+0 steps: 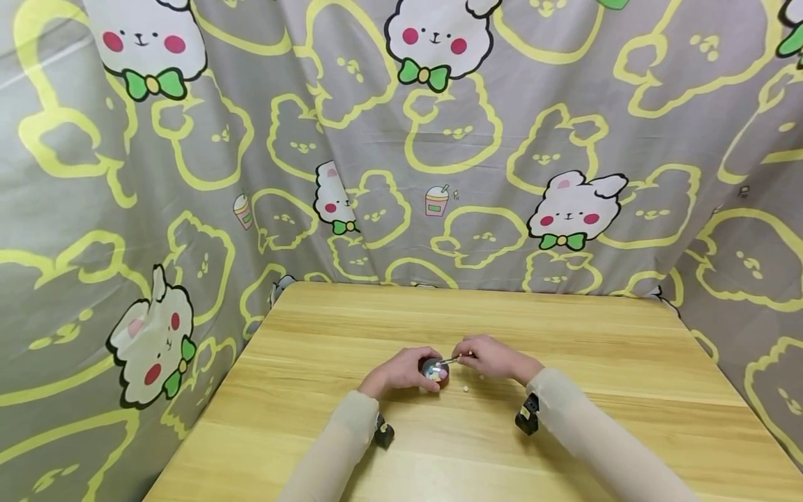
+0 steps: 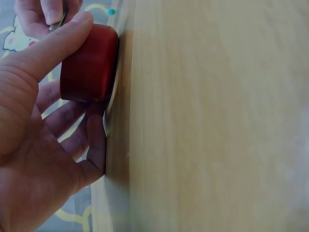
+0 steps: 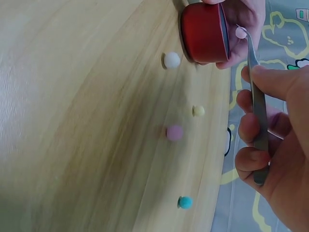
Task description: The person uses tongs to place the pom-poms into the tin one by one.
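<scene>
My left hand (image 1: pixel 404 369) grips a small round red tin (image 2: pixel 89 63) that stands on the wooden table, thumb on one side and fingers around the other. In the head view, several pastel balls show inside the tin's open top. My right hand (image 1: pixel 492 355) holds metal tweezers (image 3: pixel 258 106) between thumb and fingers. At the tweezer tips is a pale pink ball (image 3: pixel 241 33), just over the tin's mouth. Near the tin lie a white ball (image 3: pixel 172 60), a yellow ball (image 3: pixel 198 111), a pink ball (image 3: pixel 174 133) and a teal ball (image 3: pixel 185 202).
The wooden table (image 1: pixel 351 321) spreads around both hands. A grey curtain (image 1: pixel 389 139) printed with rabbits and yellow outlines hangs behind the table and along its sides. Each wrist carries a small black camera, one (image 1: pixel 384 432) by the left sleeve, another (image 1: pixel 528 416) by the right.
</scene>
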